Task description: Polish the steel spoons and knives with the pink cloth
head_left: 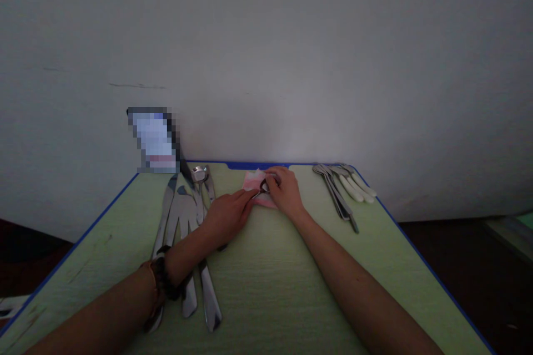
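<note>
I look down on a green table [266,288] with a blue edge, standing against a pale wall [291,39]. Left of my left hand [227,213], partly under my forearm, lies a row of long metal utensils [183,216], wide blades and handles; these look not yet handled, I judge. Well to the right of my right hand [287,191] is a smaller bundle of spoons [343,191], some with white handles, laid together, perhaps already finished. Between my hands is a pink cloth [255,184], flat on the table, touching both. On it lies one small spoon [265,186], shiny and dark in this dim light. My left fingers, almost closed, pinch its handle; my right hand, curled, presses on the bowl. So the work seems partly done.
</note>
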Action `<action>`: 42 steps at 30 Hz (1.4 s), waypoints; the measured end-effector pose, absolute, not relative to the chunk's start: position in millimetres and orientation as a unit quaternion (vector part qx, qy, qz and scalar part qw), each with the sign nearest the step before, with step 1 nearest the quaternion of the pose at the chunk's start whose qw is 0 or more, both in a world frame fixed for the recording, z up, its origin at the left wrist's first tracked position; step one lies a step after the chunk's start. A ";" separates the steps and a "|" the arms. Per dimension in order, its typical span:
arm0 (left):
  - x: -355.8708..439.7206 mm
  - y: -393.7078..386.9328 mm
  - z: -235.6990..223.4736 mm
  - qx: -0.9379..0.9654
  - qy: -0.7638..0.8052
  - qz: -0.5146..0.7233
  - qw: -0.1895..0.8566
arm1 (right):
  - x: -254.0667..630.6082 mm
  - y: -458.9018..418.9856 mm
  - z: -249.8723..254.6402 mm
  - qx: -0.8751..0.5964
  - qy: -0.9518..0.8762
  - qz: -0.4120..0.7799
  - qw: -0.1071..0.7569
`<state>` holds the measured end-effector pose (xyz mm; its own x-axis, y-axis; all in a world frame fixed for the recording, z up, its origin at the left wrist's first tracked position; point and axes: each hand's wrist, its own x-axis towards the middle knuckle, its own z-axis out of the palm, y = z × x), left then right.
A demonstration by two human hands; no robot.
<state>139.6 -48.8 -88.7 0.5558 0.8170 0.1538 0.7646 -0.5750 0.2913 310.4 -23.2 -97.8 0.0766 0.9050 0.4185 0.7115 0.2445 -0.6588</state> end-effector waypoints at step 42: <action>138.5 -43.8 -83.0 0.816 0.510 0.179 0.205 | 312.6 -24.8 -92.8 -0.528 -0.559 0.356 0.531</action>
